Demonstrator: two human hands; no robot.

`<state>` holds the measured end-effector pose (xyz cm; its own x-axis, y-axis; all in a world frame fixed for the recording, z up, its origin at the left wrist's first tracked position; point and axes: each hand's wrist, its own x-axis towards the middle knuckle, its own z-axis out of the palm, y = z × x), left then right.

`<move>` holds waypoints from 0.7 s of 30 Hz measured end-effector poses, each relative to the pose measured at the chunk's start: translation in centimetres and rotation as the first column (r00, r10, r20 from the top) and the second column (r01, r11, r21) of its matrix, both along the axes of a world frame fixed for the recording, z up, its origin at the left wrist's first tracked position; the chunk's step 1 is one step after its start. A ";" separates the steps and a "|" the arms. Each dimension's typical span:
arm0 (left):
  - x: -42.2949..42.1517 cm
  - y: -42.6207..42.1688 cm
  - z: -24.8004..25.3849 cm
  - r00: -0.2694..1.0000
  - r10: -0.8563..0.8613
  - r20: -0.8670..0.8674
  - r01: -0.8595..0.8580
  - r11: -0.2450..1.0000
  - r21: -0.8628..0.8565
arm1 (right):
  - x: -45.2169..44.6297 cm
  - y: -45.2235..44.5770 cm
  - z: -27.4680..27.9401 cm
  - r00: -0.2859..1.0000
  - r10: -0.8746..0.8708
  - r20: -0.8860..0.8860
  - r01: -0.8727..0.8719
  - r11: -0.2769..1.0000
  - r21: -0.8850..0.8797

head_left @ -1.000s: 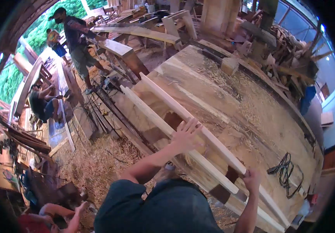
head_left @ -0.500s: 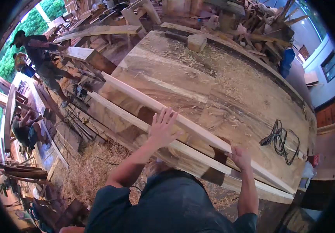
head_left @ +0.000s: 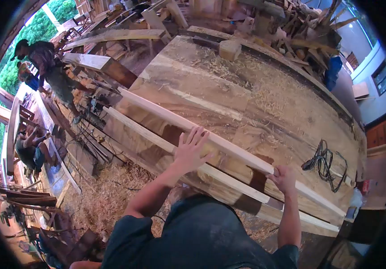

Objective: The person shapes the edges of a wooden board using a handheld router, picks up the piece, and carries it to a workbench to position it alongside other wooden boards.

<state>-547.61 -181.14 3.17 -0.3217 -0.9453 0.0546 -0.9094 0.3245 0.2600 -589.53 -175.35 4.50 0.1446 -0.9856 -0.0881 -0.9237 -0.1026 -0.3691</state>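
Two long pale wooden strips lie lengthwise over a broad wooden worktop (head_left: 287, 130). My right hand (head_left: 285, 179) is closed around the far strip (head_left: 242, 153), toward its right end. My left hand (head_left: 190, 153) has its fingers spread, with the fingertips at the near edge of that same strip. Below the left palm runs the near strip (head_left: 231, 180), close to the worktop's front edge. A gap separates the strips, and dark brown patches show on the wood between them.
A coiled black cable (head_left: 325, 163) lies to the right on the worktop. A wood block (head_left: 229, 50) and shavings sit at the back. Scrap wood (head_left: 307, 49) is piled behind. At left, one person (head_left: 52, 67) stands and another (head_left: 32, 150) crouches among timbers.
The far strip's right end has shifted away from the near strip, widening the gap there. My right hand moved slightly with it. My left hand stays spread in nearly the same place.
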 end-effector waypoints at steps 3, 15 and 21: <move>0.3 -0.1 -0.5 0.999 0.011 -0.033 -0.012 1.000 -0.026 | 0.4 1.3 -0.4 0.994 -0.072 0.078 0.090 0.961 -0.262; 0.9 -0.5 -0.7 1.000 -0.003 0.017 0.002 0.999 0.044 | -3.6 8.1 -2.2 0.933 -0.351 -0.078 0.329 0.921 -0.208; 0.4 -0.7 -0.2 1.000 -0.015 0.023 0.013 0.998 0.067 | -3.6 8.8 -2.2 0.937 -0.320 -0.138 0.295 0.939 -0.175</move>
